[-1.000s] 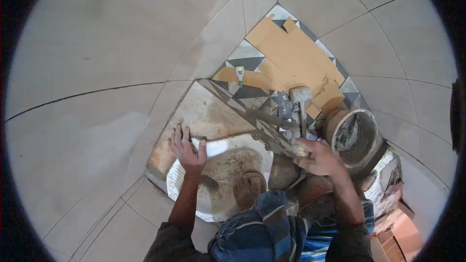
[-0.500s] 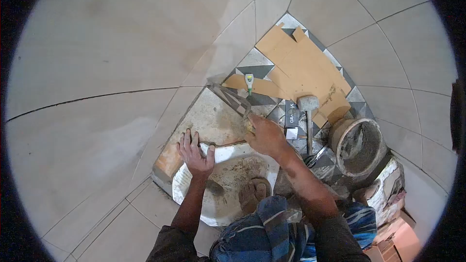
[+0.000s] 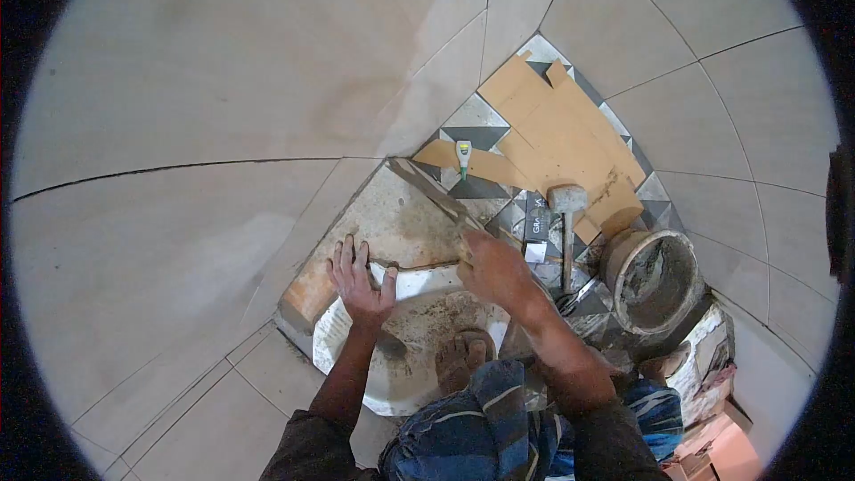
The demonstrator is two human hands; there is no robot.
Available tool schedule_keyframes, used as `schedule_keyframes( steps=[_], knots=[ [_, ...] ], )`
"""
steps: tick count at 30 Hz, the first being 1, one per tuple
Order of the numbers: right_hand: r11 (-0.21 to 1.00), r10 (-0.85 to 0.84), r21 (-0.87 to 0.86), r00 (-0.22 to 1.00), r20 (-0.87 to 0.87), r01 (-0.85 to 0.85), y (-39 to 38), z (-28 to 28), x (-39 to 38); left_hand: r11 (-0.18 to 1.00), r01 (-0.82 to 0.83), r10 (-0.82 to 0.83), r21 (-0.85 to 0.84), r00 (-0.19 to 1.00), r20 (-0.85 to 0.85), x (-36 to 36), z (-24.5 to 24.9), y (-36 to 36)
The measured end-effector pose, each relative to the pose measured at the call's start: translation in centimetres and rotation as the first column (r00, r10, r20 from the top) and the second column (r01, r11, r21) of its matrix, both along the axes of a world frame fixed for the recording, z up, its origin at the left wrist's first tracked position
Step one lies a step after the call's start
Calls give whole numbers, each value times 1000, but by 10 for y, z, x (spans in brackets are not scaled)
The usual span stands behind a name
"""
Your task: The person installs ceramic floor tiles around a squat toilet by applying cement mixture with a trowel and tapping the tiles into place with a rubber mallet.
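My left hand (image 3: pixel 362 289) lies with its fingers spread at the edge of the white ceramic squat pan (image 3: pixel 356 383), over the bare cement patch (image 3: pixel 383 214). In my right hand (image 3: pixel 492 269), closed fingers wrap round the handle of a trowel. The trowel's long, thin-looking blade (image 3: pixel 427 189) reaches up and left along the border between the cement and the patterned tiles. Most of the handle is hidden by the fingers. A bare foot (image 3: pixel 463 361) rests on the pan.
Brown cardboard (image 3: pixel 570 138) covers patterned floor tiles. A small bottle (image 3: pixel 463 158), a dark box (image 3: pixel 536 218) and a mallet (image 3: pixel 567 200) lie to the right of the cement. Beyond them stands a bucket of grey mortar (image 3: pixel 655 281). Tiled walls (image 3: pixel 223 71) rise around the corner.
My right hand has moved slightly down and right with the trowel, whose blade now appears narrower and lies along the tile border. My left hand stays at the pan's edge. The view has shifted slightly.
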State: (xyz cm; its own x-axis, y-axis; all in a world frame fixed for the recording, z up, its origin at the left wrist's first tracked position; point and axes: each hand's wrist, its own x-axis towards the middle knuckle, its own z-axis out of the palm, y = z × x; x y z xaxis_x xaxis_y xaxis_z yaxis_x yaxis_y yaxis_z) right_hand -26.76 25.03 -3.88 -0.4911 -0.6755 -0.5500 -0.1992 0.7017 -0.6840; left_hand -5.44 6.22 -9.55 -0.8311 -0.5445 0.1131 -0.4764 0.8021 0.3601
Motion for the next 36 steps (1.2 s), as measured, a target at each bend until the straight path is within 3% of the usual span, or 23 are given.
schedule_keyframes(
  steps=[5,7,14,17,19,20,23,25,26,28,32,34,36],
  knots=[
    [998,58,2,996,-72,-58,52,11,1,1000,-13,13,10,1000,-19,3,-4,1],
    [1000,-7,-21,997,-80,5,59,6,0,1000,-12,12,5,1000,-16,3,-5,0],
    [997,36,-66,999,1,-36,2,-22,-25,999,-34,34,24,999,-8,3,-2,1],
    [993,109,50,992,-59,-106,-3,-15,-25,999,-30,30,28,1000,6,4,1,0],
    [981,125,-119,964,-234,-156,17,-27,-14,998,-51,51,26,999,6,4,0,1],
    [977,150,-115,959,-240,-182,24,-20,-12,999,-48,48,22,999,11,4,0,1],
    [983,176,-23,961,-212,-185,47,12,-8,998,-64,63,29,998,20,3,-1,1],
    [983,176,61,984,-36,-174,68,27,-16,997,-65,64,29,997,47,7,0,1],
    [974,223,47,974,-35,-221,76,26,-16,994,-113,112,16,992,51,6,5,0],
    [995,78,-54,993,-85,-82,87,20,-17,997,-60,60,53,998,11,7,15,1],
    [965,125,-212,979,-160,-158,58,-8,-32,984,-165,174,68,974,-147,33,-1,4],
    [996,63,-54,997,-33,-65,38,-23,-40,918,-380,396,109,881,-259,51,-4,9],
    [985,88,-142,993,-74,-98,38,-39,-38,873,-481,486,84,841,-237,85,-1,11]
  ],
)
